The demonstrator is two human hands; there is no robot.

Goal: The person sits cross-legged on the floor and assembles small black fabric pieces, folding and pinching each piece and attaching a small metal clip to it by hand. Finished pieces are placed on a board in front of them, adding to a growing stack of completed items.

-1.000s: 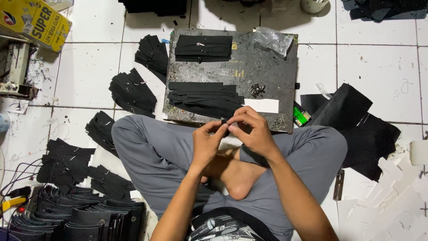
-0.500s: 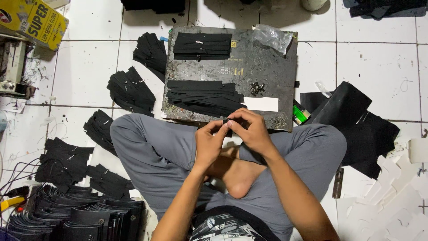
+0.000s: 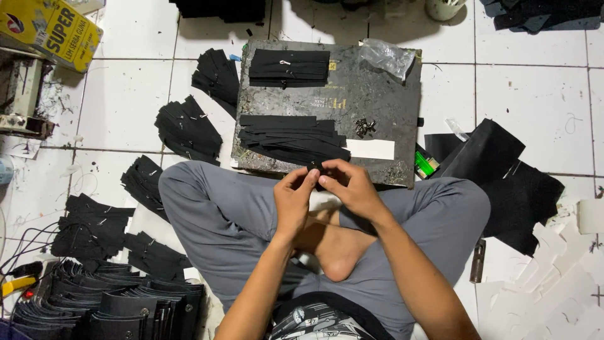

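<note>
I sit cross-legged on a tiled floor. My left hand [image 3: 294,200] and my right hand [image 3: 350,187] meet above my lap, fingertips pinched together on a small black strip piece [image 3: 315,167] at the near edge of a dark work board [image 3: 390,94]. On the board lie a fan of black strips [image 3: 289,138], a neat stack of black strips [image 3: 289,67], a little heap of small metal fittings [image 3: 364,127], a white strip [image 3: 371,149] and a clear plastic bag [image 3: 388,56].
Piles of finished black pieces [image 3: 187,131] lie on the floor to my left, with stacked black items [image 3: 113,302] at the lower left. A yellow box [image 3: 53,31] is at top left. Black sheets [image 3: 503,170], a green lighter [image 3: 425,164] and white offcuts [image 3: 553,277] lie right.
Both hands stay pinched together over the same spot, with only small finger movements. The view has shifted very slightly.
</note>
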